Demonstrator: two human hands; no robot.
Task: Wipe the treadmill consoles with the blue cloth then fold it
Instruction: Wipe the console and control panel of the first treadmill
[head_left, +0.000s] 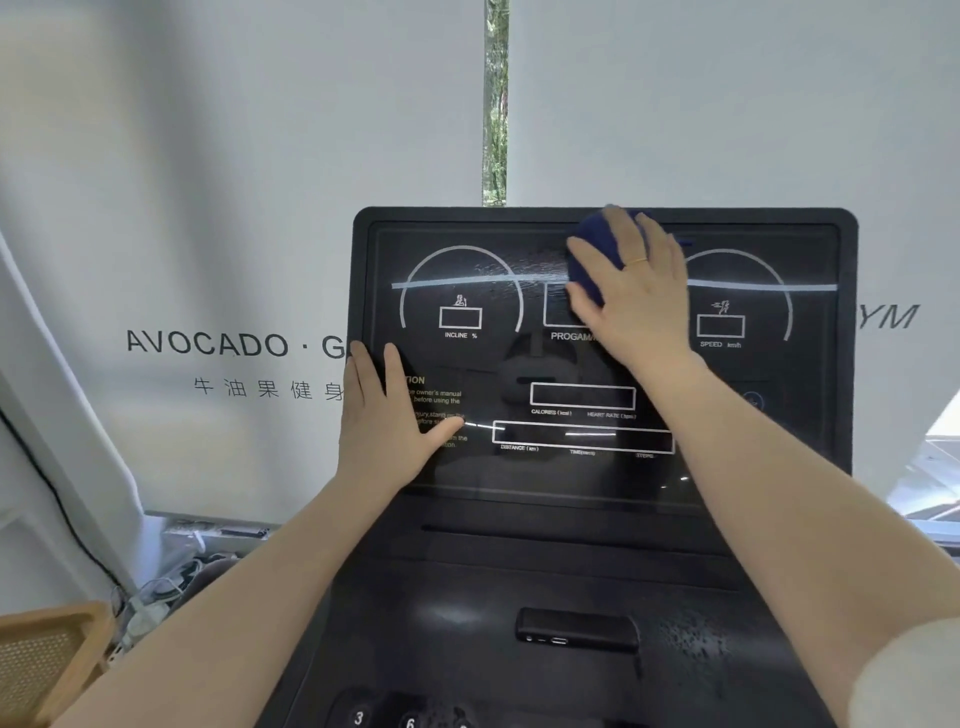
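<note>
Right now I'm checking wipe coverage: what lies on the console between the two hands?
In the head view, bare console glass with the PROGAM label lies between the left hand and the right hand pressing the blue cloth.

Most of the blue cloth (592, 254) is hidden under the right hand (631, 291), which also covers the end of the "PROGRAM" label at the centre. The left hand (387, 421) hides the start of the caution text (439, 410). The console (602, 364) blocks the wall lettering (208, 344) mid-word. The number buttons (384, 717) are cut off at the bottom edge.
</note>
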